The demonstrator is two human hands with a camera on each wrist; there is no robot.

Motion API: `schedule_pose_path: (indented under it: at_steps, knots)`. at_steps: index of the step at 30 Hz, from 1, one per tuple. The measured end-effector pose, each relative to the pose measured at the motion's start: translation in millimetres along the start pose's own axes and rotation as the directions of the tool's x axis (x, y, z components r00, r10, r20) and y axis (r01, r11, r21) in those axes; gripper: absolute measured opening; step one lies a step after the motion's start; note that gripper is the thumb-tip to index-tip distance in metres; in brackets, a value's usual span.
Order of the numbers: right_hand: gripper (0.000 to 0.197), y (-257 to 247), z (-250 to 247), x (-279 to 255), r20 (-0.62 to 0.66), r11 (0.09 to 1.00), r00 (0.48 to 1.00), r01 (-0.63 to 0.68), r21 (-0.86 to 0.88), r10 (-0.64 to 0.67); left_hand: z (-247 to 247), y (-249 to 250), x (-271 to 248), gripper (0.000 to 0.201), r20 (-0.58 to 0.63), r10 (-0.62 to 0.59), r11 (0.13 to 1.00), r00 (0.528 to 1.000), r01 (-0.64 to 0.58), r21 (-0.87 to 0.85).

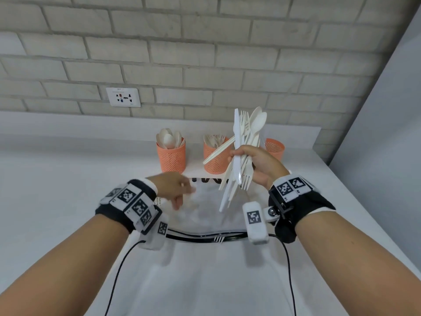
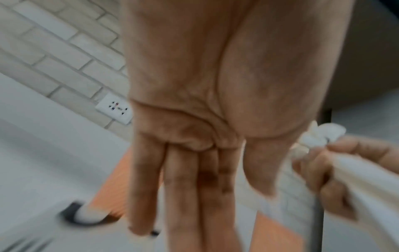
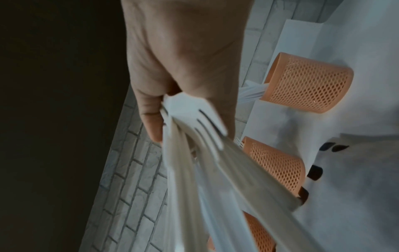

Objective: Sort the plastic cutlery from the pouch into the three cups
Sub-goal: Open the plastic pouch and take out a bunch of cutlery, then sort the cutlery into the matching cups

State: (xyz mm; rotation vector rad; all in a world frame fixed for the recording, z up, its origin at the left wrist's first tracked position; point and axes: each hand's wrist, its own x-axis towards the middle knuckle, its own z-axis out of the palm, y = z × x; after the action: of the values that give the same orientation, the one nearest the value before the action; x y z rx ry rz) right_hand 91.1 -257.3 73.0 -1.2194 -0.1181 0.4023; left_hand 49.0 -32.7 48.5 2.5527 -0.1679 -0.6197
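My right hand [image 1: 257, 165] has its grip wrapped tight around a mixed bundle of white plastic cutlery [image 1: 245, 144], held upright above the white bench [image 1: 57, 179]; forks, spoons and knives fan out both ends, too overlapped to count. My left hand [image 1: 175, 187] is empty, fingers straight, hovering over the white cloth pouch [image 1: 205, 215]. Three orange mesh plastic cups [image 1: 171, 156] stand in a row by the brick wall [image 1: 205, 53]: left one has spoons, middle one [image 1: 215, 157] forks, right one [image 1: 274, 148] is mostly hidden behind the bundle.
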Motion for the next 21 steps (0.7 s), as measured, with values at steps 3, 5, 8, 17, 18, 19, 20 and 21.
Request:
schedule_pose_path:
  at_steps: [3,5,8,17,18,19,20,21]
  knots:
    - [0.022,-5.7,2.6,0.8,0.057,0.998,0.998,-0.019,-0.054,0.022,-24.3,33.3,-6.4,0.036,-0.411,0.078,0.947,0.908,-0.196,-0.253]
    - [0.014,-6.3,8.0,1.3,0.123,0.998,0.992,-0.027,-0.063,0.035,-32.5,51.6,-5.9,0.043,-0.536,0.092,0.884,0.839,-0.317,-0.344]
    - [0.029,-3.8,17.7,5.3,0.26,0.999,0.965,0.0,-0.043,0.012,-26.3,67.2,1.3,0.06,-0.361,0.124,0.821,0.924,-0.3,-0.486]
    - [0.027,2.5,26.2,12.9,0.282,0.92,0.95,0.228,-0.319,-0.138,-6.9,77.4,23.1,0.052,-0.042,0.263,0.453,0.964,-0.162,-0.876]
    - [0.029,2.1,25.4,15.1,0.272,0.889,0.95,0.255,-0.379,-0.157,-7.7,77.0,24.4,0.053,-0.033,0.261,0.455,0.965,-0.153,-0.877]
    - [0.031,1.8,24.1,17.4,0.261,0.853,0.95,0.275,-0.444,-0.171,-8.3,75.7,27.2,0.055,-0.023,0.26,0.452,0.965,-0.142,-0.881]
    - [0.033,1.9,21.7,20.8,0.257,0.815,0.951,0.285,-0.505,-0.174,-8.7,75.1,29.2,0.056,-0.011,0.266,0.456,0.964,-0.136,-0.879]
    - [0.036,1.7,19.0,23.6,0.256,0.779,0.952,0.285,-0.558,-0.165,-9.2,74.8,31.2,0.057,-0.003,0.267,0.46,0.964,-0.13,-0.879]
